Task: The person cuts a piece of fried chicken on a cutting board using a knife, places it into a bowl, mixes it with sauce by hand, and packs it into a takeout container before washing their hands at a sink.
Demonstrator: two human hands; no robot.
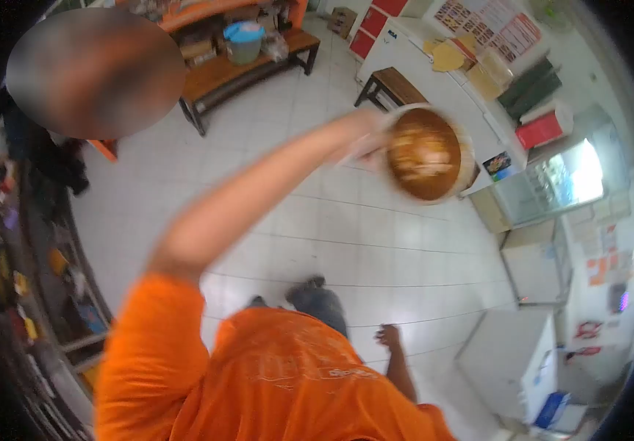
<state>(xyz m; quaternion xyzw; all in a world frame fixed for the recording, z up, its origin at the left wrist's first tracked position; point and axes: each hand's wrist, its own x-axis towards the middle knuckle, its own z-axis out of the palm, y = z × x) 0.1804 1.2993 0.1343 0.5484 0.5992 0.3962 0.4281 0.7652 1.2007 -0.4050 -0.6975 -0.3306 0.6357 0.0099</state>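
My left arm, in an orange sleeve, reaches forward and across to the right. At its end, my left hand [357,140], smeared by motion, grips the near side of a pale round bowl [467,158]. Brown-orange soup [423,184] with lighter pieces in it fills much of the bowl. The bowl is held up well above the floor, its inside facing me. Lower down, my right hand [387,336] hangs beside my body, holding nothing visible, with its fingers loosely apart.
Close by at the upper left is another person [96,73]. A wooden bench [210,77] carries a lidded bucket [244,45]. A small stool [396,84] stands by a white chest freezer [434,66]. Along the left edge is a cluttered shelf [59,294]; white boxy units [504,353] stand at right.
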